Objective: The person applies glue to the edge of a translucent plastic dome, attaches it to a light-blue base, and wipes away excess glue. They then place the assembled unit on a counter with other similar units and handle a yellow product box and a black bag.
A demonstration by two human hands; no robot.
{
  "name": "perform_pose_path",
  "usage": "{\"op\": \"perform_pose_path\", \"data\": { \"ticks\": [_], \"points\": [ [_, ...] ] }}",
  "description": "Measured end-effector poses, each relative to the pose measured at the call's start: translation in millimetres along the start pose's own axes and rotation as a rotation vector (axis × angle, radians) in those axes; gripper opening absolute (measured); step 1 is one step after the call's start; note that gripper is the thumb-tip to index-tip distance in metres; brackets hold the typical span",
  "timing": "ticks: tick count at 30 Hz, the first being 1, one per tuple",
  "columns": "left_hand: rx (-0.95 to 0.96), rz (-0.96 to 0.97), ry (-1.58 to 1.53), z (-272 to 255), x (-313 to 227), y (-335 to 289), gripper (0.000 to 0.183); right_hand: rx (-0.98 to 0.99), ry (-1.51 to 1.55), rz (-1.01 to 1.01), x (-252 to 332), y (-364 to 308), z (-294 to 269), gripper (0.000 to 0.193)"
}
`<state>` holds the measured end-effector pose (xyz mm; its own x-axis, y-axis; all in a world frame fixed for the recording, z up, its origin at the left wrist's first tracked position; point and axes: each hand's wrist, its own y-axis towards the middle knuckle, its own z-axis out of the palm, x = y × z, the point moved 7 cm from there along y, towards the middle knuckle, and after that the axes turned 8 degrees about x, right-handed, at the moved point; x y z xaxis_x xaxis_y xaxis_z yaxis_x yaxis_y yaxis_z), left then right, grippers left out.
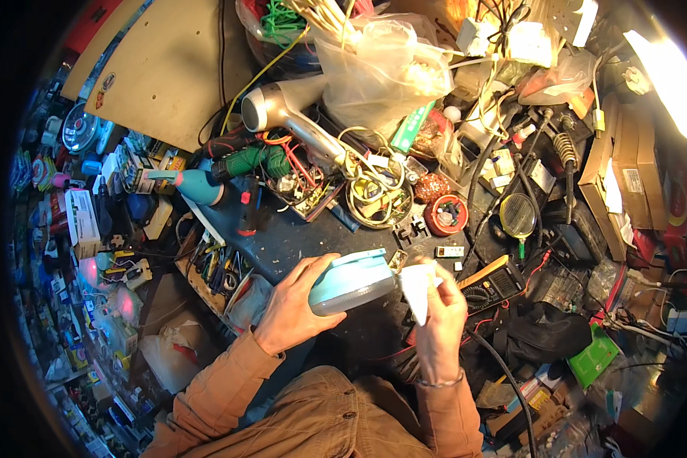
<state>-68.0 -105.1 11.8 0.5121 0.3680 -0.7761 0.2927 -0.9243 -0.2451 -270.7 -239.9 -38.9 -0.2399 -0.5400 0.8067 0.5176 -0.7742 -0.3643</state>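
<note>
My left grip (294, 304) curls round a blue-and-grey case (349, 279); my right grip (444, 309) pinches a white piece (414, 294).
From here I see a tool box (198, 290) at left, a hair dryer (307, 130) beyond, the case above the table (282, 246), just beside the white piece, then a red tub (443, 230) and a multimeter (504, 282).

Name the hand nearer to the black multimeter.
Right: the right hand, holding a white piece, is just left of the black multimeter. The left hand is farther left, gripping the light-blue device.
</note>
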Motion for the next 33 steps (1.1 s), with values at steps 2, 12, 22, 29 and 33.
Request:
{"op": "perform_pose_path", "data": {
  "ticks": [2,12,22,29,33],
  "points": [
    [0.025,0.005,-0.003,1.7,-0.3,0.9,0.096,-0.086,-0.06,0.022,-15.7,10.9,-22.8,0.028],
    [0.064,-0.057,-0.065,4.7,8.5,-2.7,0.104,0.085,-0.078,-0.036,-38.9,4.0,-21.0,0.05],
    [0.004,-0.037,-0.117,10.3,17.3,-4.0,0.096,-0.074,-0.683,-0.17,-28.1,7.1,-13.9,0.028],
    [-0.004,-0.066,-0.121,7.8,14.8,2.3,0.096,-0.012,-1.043,-0.556,13.3,-12.7,56.0,0.029],
    [0.005,-0.036,-0.069,7.7,10.5,3.7,0.1,0.113,-0.785,-0.509,23.7,-20.2,63.0,0.025]
  ]
}}
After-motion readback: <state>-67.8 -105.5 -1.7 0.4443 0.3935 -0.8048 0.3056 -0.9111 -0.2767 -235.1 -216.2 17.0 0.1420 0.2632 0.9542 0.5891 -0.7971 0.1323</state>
